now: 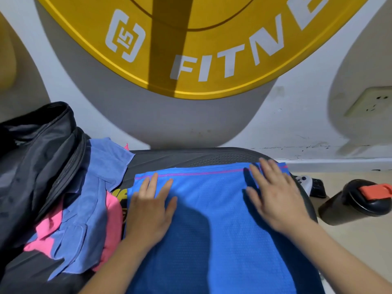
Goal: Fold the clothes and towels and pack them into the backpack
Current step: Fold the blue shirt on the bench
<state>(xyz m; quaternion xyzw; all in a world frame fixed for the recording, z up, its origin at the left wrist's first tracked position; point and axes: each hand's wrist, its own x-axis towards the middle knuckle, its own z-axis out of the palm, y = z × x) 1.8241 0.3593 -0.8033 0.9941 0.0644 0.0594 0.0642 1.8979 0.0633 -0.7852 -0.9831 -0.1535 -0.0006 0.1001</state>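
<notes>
A bright blue mesh garment (212,219) with a pink stitched hem lies spread flat on a dark padded bench (191,157). My left hand (151,206) presses flat on its left part, fingers straight. My right hand (275,192) lies flat near the far right corner, fingers spread. At the left stands a black backpack (36,162) with its zipper open. Beside it lies a heap of a periwinkle cloth (93,198) over a pink garment (112,213).
A black shaker bottle with an orange flip cap (356,200) lies on the beige floor at the right. A small black and white object (307,183) sits by the bench edge. On the white wall behind are a yellow round fitness sign (201,49) and a socket (369,100).
</notes>
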